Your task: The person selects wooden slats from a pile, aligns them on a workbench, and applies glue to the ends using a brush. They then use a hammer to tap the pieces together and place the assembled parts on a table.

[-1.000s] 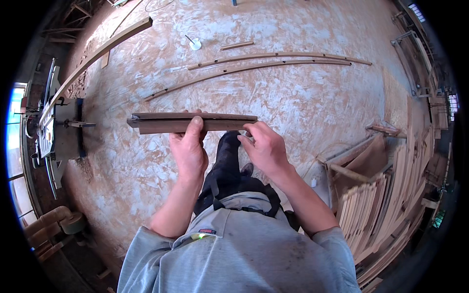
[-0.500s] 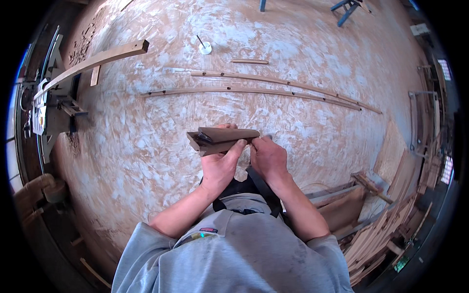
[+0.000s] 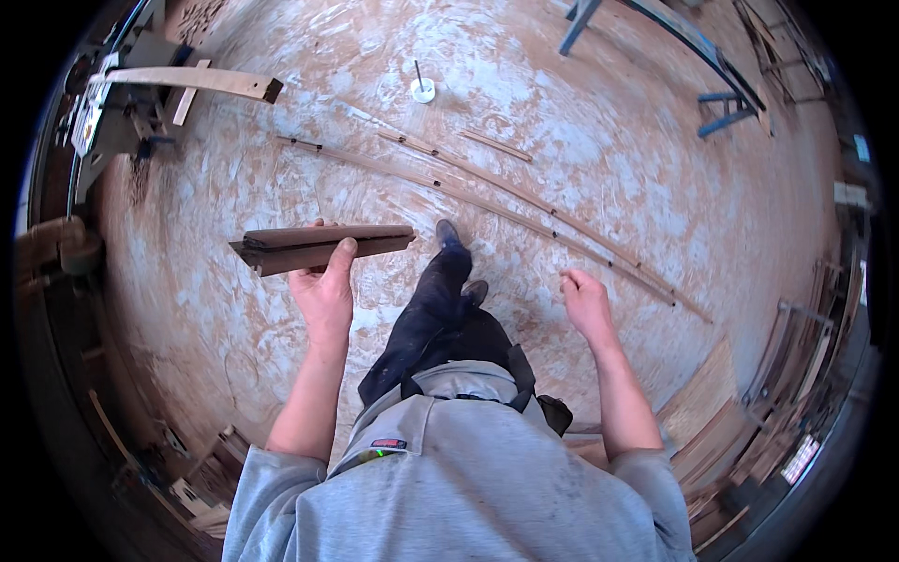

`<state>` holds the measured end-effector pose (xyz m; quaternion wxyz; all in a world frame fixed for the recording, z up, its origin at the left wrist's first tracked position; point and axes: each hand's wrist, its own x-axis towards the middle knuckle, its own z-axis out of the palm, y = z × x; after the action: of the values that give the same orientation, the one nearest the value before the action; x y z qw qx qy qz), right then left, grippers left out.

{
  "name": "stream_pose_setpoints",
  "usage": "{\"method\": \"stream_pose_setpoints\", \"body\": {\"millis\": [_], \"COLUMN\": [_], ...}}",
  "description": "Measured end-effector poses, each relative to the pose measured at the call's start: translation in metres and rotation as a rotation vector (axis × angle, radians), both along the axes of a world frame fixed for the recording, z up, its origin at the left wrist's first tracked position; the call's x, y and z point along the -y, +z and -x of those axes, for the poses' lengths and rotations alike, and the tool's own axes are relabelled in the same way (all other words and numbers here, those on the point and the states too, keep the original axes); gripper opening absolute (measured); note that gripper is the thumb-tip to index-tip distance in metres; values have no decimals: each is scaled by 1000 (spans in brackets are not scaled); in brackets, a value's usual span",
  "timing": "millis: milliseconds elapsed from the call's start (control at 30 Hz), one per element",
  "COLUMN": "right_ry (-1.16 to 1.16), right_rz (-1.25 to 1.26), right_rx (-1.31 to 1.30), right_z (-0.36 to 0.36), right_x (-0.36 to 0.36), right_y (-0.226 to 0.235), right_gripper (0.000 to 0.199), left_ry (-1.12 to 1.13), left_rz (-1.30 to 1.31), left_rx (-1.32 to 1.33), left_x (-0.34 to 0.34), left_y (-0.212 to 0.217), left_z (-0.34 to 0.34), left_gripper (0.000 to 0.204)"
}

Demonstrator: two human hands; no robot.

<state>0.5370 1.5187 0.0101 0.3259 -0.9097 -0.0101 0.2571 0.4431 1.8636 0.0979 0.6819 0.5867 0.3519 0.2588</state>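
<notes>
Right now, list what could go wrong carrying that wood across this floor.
The dark wood pieces rest in the left hand alone, so they could tip or slide out. The right hand hangs free. Long thin strips lie just ahead of the shoes on the sawdust-covered floor: a likely trip or slip.

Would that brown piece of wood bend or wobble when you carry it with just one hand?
Probably not. The wood piece stays straight though only the left hand holds it near its middle, so it looks stiff. One hand manages it, so it is likely fairly light. It sticks out both sides, so it might tip if the grip slid off-centre.
</notes>
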Motion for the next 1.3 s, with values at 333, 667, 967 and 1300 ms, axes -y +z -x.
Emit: {"method": "stream_pose_setpoints", "body": {"millis": [333, 667, 967, 1300], "right_ry": [205, 1017, 1471, 1820], "right_rz": [149, 521, 637, 592], "right_rx": [-93, -168, -218, -263], "right_z": [-126, -240, -434, -619], "right_x": [-19, -81, -117, -128], "right_y": [-6, -38, -108, -115], "right_gripper": [21, 45, 53, 21], "left_ry": [213, 515, 719, 831], "left_rz": [93, 98, 84, -178], "left_rx": [-55, -62, -246, -570], "left_x": [-25, -40, -16, 49], "left_y": [-31, -55, -80, -81], "left_z": [-80, -110, -234, -376], "left_gripper": [42, 41, 34, 33]}}
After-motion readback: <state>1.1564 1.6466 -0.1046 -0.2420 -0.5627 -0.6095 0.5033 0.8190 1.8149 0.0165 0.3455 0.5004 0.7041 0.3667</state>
